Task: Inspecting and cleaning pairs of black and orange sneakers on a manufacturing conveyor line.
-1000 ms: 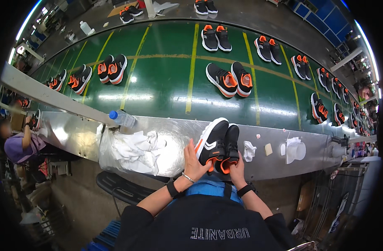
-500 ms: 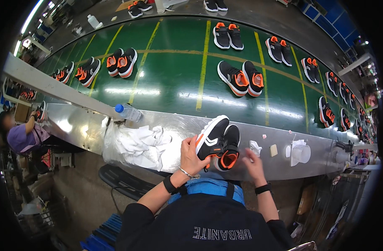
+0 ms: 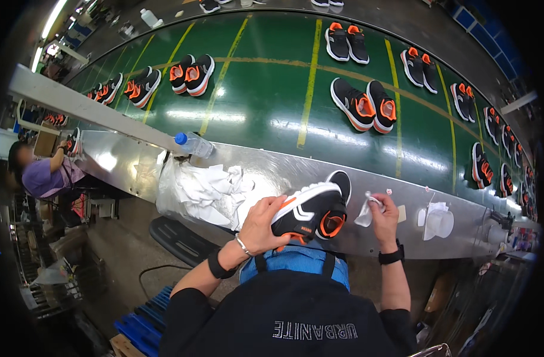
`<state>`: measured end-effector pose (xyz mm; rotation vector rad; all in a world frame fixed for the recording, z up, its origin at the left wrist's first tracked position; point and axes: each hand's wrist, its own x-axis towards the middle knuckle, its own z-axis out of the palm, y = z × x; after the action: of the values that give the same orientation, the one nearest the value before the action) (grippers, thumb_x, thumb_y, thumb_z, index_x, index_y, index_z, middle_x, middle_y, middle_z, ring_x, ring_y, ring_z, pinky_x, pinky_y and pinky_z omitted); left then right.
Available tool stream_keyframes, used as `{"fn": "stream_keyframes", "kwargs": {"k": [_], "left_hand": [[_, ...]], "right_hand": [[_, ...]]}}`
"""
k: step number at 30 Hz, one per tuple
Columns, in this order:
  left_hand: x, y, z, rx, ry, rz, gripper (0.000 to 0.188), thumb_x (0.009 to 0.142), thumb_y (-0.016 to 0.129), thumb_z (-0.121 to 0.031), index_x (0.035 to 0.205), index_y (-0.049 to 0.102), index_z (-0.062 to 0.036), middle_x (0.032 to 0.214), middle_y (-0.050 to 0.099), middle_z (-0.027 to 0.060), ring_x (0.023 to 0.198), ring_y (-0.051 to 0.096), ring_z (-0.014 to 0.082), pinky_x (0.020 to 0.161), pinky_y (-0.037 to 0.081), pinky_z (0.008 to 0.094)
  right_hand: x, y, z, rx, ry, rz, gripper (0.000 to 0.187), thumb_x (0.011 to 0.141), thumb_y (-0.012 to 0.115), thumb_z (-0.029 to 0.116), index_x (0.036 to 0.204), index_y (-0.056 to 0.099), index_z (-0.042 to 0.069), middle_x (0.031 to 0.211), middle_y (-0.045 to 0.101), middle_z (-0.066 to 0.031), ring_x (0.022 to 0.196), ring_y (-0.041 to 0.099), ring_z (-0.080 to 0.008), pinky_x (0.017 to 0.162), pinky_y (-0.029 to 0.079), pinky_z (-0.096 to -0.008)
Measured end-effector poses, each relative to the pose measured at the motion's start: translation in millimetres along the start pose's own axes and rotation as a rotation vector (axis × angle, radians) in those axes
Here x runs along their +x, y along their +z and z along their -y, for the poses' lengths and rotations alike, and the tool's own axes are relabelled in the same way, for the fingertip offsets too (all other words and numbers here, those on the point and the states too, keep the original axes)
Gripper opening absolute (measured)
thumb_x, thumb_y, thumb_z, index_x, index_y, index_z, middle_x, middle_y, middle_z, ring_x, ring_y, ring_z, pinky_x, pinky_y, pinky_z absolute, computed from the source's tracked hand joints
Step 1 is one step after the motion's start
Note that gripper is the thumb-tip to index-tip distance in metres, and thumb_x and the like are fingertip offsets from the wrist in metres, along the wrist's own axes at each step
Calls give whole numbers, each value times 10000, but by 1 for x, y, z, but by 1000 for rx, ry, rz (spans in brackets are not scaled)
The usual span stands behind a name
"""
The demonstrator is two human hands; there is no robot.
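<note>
My left hand (image 3: 261,227) is wrapped round a black sneaker (image 3: 297,215) with a white sole and orange lining, tipped on its side above the near edge of the metal bench (image 3: 272,172). Right beside it is the matching sneaker (image 3: 332,221), its opening toward me; the held shoe partly covers it. Off to the right, my right hand (image 3: 385,217) pinches a small white cloth (image 3: 365,215) over the bench. A pale beige block (image 3: 401,214) lies just past that hand.
Pairs of similar sneakers (image 3: 364,107) stand on a green conveyor belt (image 3: 272,89) beyond the bench. White rags (image 3: 209,190) and a blue-capped bottle (image 3: 195,144) are at left, a white round item (image 3: 439,223) at right. Another person (image 3: 46,175) sits far left.
My right hand has moved right, away from the shoes, and taken hold of the white cloth. My left hand has turned the held sneaker flatter, its toe swinging to the right. The view has shifted slightly.
</note>
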<state>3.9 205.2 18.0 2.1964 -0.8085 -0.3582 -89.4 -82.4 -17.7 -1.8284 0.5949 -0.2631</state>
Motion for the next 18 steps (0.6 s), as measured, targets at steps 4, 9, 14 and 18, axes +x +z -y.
{"fn": "stream_keyframes", "kwargs": {"k": [4,9,14,18], "left_hand": [[-1,-27,-16,-182,88,319,861,537,707,-223,1259,312,31,1035,493,192,923,495,323,819,403,366],[-5,-24,-29,-224,51,648,1016,523,718,-241,1328,157,24,1068,488,210,986,490,327,882,380,355],[-8,-22,-25,-258,55,683,1037,515,720,-229,1332,135,23,1068,493,212,988,490,330,886,378,355],[-10,-22,-20,-290,69,638,1045,515,719,-218,1336,119,23,1065,494,211,986,491,328,879,382,359]], "right_hand": [[-5,9,90,-69,-365,550,203,646,596,-59,824,594,37,809,551,-82,772,528,-233,694,424,-301],[-34,43,78,-154,-490,876,186,653,623,-12,819,566,50,774,475,-88,787,488,-264,695,406,-343],[-38,50,76,-158,-484,870,128,685,594,8,800,546,39,787,475,-99,802,483,-273,721,398,-349],[-47,20,61,-197,-436,828,187,659,605,-32,817,563,60,795,496,-83,814,492,-266,728,403,-363]]}}
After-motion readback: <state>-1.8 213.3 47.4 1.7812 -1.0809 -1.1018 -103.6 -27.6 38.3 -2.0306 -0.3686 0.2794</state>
